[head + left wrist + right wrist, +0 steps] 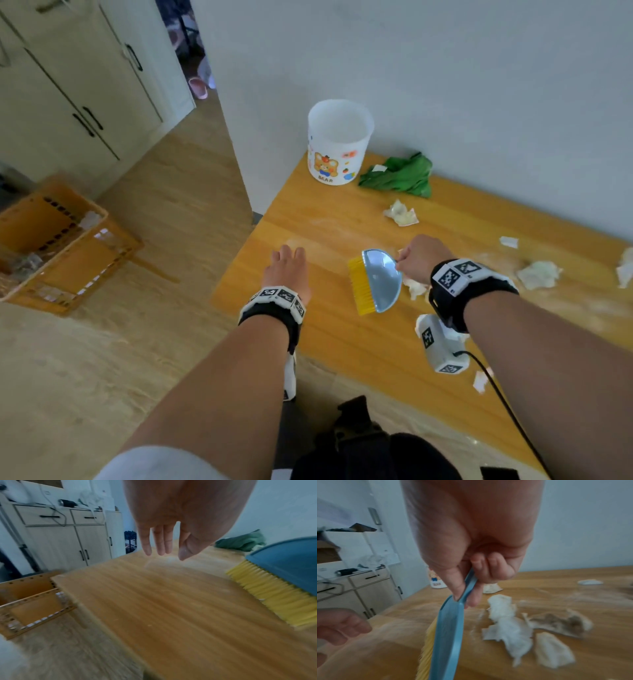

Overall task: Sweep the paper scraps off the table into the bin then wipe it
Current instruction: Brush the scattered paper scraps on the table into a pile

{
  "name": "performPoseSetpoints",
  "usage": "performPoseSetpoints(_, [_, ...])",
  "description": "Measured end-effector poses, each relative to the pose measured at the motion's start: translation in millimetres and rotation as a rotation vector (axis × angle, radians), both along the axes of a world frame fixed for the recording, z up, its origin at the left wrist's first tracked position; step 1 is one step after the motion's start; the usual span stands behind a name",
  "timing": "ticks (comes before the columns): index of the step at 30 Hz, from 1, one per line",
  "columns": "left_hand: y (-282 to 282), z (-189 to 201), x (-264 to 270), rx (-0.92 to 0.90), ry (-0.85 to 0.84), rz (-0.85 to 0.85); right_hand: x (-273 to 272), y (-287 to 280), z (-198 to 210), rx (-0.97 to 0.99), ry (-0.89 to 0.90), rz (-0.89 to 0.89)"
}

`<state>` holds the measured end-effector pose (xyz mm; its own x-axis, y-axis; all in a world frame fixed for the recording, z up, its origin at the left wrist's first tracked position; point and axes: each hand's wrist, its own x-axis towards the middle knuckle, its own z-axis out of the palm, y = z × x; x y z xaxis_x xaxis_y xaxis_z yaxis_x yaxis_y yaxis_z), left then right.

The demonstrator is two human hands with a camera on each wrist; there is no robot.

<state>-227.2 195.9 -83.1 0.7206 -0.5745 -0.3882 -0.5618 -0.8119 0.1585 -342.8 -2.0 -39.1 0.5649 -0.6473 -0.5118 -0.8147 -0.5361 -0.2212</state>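
Observation:
My right hand [416, 258] grips the handle of a blue hand brush [380, 279] with yellow bristles [359, 286], held over the wooden table [329, 222]; in the right wrist view the fingers [489, 566] curl round the brush handle [469, 582]. Crumpled paper scraps [510, 626] lie just right of the brush, with more paper scraps [400, 213] farther back and a scrap [539, 274] to the right. My left hand [287, 267] hovers flat and empty over the table's left part, fingers [159, 543] straight. A white bear-print bin [337, 144] stands at the table's far left corner beside a green cloth [400, 176].
An orange slatted crate [58, 240] sits on the floor left of the table. The wall [445, 85] runs along the table's far edge. Cabinets [78, 96] stand at the back left. A cable [503, 401] trails from my right wrist across the near table edge.

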Motion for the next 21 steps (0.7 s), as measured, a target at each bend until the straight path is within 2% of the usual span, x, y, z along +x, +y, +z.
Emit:
performPoseSetpoints(5, [-33, -3, -18, 0.020, 0.020, -0.074, -35, -30, 19, 0.048, -0.057, -0.125])
performPoseSetpoints(12, [-75, 15, 12, 0.002, 0.001, -0.122, -11, -58, 65, 0.021, -0.414, -0.232])
performPoseSetpoints(14, [-90, 18, 25, -0.018, -0.003, -0.141, 1, -66, 71, -0.053, -0.436, -0.183])
performPoseSetpoints(17, [-107, 15, 42, -0.029, 0.019, -0.151, 19, -77, 68, -0.232, -0.356, -0.013])
performPoseSetpoints(21, [-122, 2, 55, -0.038, 0.075, -0.224, 39, -87, 45, -0.267, -0.271, 0.105])
